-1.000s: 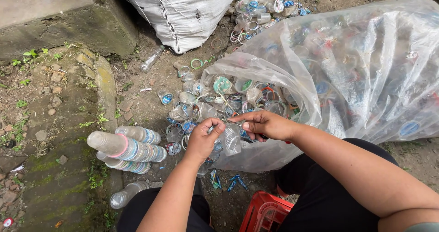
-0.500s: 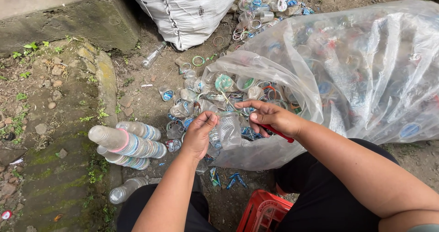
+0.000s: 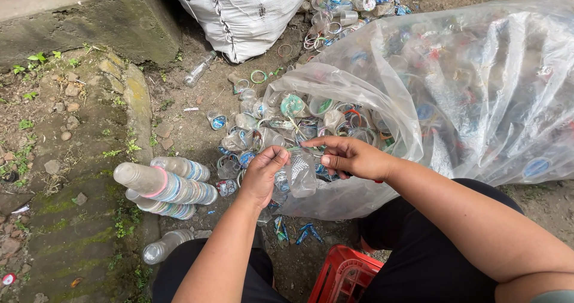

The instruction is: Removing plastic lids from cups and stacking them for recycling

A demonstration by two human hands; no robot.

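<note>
Beside clear sack (image 3: pixel 478 88), left hand (image 3: pixel 263 174) and right hand (image 3: pixel 353 158) grip plastic cup (image 3: pixel 301 173).

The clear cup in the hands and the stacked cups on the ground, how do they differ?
The clear cup is single, upright, held by both the left hand and right hand. The stacked cups are nested in long rows, lying sideways on the dirt, untouched. Both are clear plastic.

Both arms are bare right down to the hands (image 3: pixel 311 165), no watch or rings showing. Black trousers (image 3: pixel 418 249) cover the legs, and a sliver of grey-green sleeve (image 3: pixel 553 297) peeks in at the bottom right corner.
</note>
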